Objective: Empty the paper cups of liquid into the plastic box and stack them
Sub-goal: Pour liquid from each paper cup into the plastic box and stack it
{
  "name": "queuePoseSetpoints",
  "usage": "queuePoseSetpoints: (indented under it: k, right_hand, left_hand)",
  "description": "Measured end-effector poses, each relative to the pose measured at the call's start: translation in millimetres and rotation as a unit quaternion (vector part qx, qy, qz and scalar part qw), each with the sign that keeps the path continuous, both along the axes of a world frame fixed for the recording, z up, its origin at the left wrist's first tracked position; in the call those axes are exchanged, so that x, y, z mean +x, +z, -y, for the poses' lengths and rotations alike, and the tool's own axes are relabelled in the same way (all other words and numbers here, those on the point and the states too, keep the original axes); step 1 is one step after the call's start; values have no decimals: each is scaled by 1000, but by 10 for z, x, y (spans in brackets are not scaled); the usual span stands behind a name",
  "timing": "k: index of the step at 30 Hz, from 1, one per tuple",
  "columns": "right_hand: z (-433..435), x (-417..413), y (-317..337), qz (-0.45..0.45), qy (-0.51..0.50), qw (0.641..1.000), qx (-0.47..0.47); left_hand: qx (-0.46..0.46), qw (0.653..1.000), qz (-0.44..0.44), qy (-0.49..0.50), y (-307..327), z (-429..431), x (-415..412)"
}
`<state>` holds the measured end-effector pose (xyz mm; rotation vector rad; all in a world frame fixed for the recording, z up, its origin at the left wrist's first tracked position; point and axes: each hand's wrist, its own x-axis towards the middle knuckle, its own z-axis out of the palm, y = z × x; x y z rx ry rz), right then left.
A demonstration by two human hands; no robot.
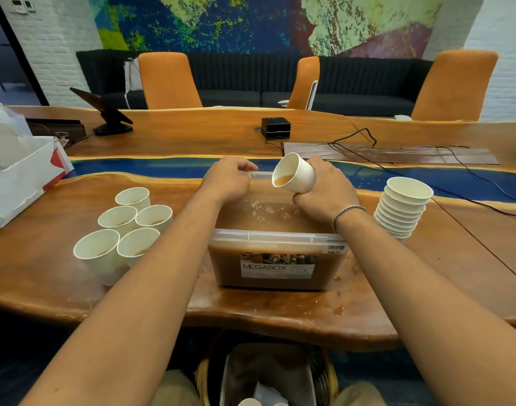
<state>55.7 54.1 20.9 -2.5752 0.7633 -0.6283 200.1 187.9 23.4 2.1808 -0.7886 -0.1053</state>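
A clear plastic box [277, 237] labelled MEGABOX stands on the wooden table in front of me, holding brown liquid. My right hand [327, 191] grips a white paper cup [294, 173] tilted leftward over the box, with brown liquid at its lip. My left hand [228, 178] holds the box's far rim. Several upright cups with liquid [124, 230] stand in a cluster left of the box. A stack of nested empty cups [401, 209] stands to the right of the box.
A white cardboard box [19, 177] sits at the left edge of the table. A tablet on a stand [104, 112], a small black device [275, 128] and black cables [426, 162] lie farther back. Orange chairs stand behind the table. A basket [268, 376] sits under the table.
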Motion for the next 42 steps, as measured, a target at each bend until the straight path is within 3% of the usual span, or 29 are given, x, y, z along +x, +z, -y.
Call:
queuePoseSetpoints:
  k: [11, 42]
  right_hand:
    - [-23, 21, 0, -48, -8, 999, -22]
    - [-28, 19, 7, -68, -26, 995, -71]
  left_hand:
    - [-19, 1000, -11, -7, 2, -15, -12]
    - [-21, 1000, -8, -13, 15, -28, -50]
